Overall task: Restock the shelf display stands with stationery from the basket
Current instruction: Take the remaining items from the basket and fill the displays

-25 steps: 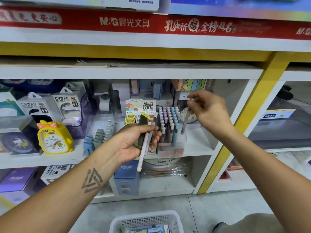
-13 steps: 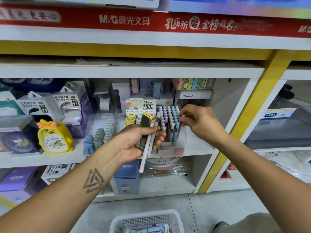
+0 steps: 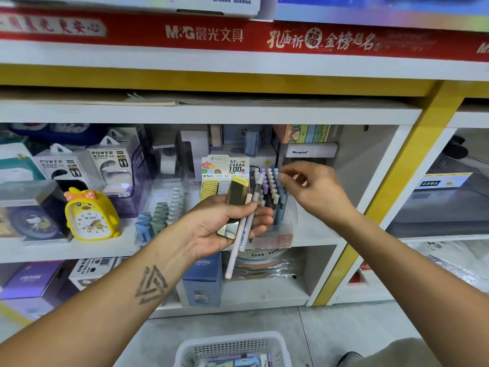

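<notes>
red banner (image 3: 203, 35) at 12 o'clock reads "m&g"; boxes (image 3: 109, 165) at 9 say "power bank". left hand (image 3: 225, 226) grips pale pens (image 3: 244, 229) (plus an olive case). right hand (image 3: 315, 190), empty and loose, hovers by the pastel pen stand (image 3: 272, 197). basket (image 3: 232, 349) at 6.

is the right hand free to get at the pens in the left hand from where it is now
Probably yes. The right hand is empty, fingers loosely open, hovering at the pen display stand just right of the left hand. The pens stick out of that grip toward it, and nothing lies between them.
</notes>
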`<act>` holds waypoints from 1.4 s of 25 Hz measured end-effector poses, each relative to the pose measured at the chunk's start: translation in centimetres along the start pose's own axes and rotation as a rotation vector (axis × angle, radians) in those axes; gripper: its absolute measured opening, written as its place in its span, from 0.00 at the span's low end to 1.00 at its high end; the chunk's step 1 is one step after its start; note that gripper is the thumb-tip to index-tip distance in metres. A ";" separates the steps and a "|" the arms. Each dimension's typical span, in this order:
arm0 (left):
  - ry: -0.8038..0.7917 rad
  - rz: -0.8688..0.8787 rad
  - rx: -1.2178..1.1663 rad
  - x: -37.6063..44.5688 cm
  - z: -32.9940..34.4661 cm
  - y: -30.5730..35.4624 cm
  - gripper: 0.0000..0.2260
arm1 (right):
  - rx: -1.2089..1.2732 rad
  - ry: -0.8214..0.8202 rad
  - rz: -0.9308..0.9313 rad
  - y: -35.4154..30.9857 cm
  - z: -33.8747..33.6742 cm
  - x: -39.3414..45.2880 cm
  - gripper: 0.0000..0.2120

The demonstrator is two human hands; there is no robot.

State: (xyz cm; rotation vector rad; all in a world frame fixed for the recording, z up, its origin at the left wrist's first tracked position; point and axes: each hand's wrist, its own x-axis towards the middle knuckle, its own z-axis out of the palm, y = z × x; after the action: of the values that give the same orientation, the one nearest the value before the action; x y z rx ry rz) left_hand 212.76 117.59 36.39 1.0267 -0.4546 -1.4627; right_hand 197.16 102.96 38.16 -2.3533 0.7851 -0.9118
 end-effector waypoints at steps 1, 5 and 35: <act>-0.010 -0.003 0.002 0.0 0.0 0.0 0.10 | 0.185 -0.061 0.093 -0.9 0.2 0.0 0.09; -0.052 -0.036 0.004 0.0 0.3 -0.2 0.09 | 0.551 -0.200 0.246 -2.8 1.0 -0.1 0.08; 0.085 0.048 -0.014 -0.2 -0.1 0.3 0.13 | -0.272 -0.098 -0.051 0.8 -0.6 -0.4 0.09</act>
State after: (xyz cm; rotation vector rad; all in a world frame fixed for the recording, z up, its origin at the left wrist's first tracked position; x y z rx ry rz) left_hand 212.99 117.78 36.63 1.0558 -0.4053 -1.3726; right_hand 196.23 102.52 37.82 -2.6418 0.8595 -0.7426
